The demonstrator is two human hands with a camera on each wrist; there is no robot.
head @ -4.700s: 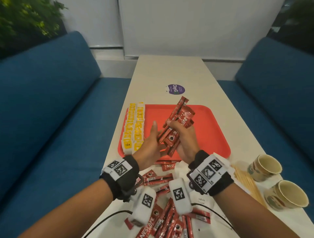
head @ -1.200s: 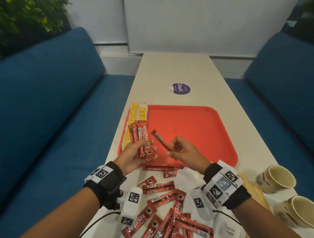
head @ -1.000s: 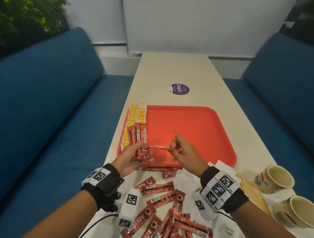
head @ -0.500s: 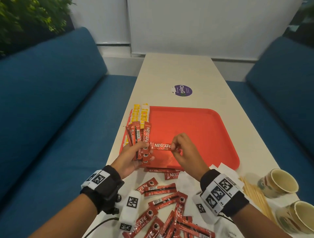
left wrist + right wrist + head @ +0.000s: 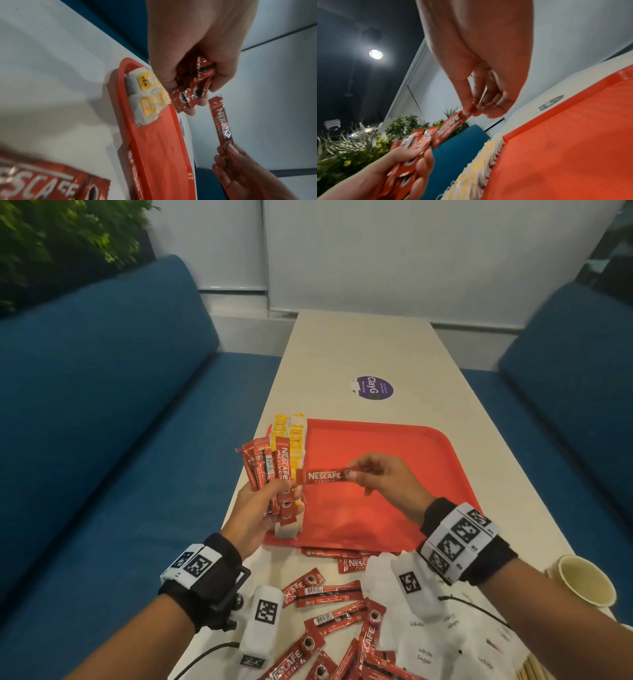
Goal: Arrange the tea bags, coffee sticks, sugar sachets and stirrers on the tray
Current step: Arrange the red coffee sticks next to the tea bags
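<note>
Red and shiny, a coffee stick [image 5: 323, 476] reading NESCAFE CLASSIC is being pinched by the right hand [image 5: 387, 484] above the tray [image 5: 394, 440], likely heading next into the bunch [image 5: 270, 470] the left hand [image 5: 257, 515] is gripping, beside yellow TEA bags [image 5: 145, 86] and "White Sugar" sachets [image 5: 424, 655]

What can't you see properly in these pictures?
- Stirrers: head view, cut off by the bottom edge.
- Count of the coffee sticks in the left hand: they overlap; blurred in the right wrist view.
- Tea bags: head view, partly hidden behind that bundle.
- Second paper cup: cut off at the right edge.
</note>
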